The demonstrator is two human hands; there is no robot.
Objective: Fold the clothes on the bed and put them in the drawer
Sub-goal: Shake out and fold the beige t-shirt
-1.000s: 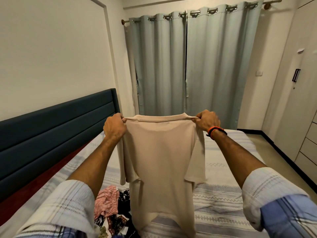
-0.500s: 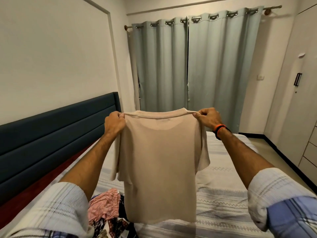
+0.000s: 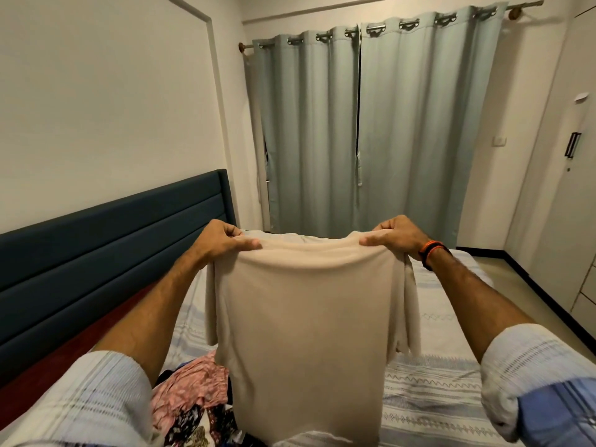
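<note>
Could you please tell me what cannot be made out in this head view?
- Clothes pile: partly hidden behind the beige shirt and the left sleeve; its items cannot be counted.
- Shirt collar: draped away from the camera behind the top edge held by the left hand and right hand.
- Drawers: cut off by the right edge.

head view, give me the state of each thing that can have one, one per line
beige t-shirt: held up over the bed, hanging, not folded
left hand: grips one top corner of the shirt
right hand: grips the other top corner
pile of clothes: loose and unfolded on the bed
bed: covered with a striped sheet
curtains: drawn closed
wardrobe door: closed
</note>
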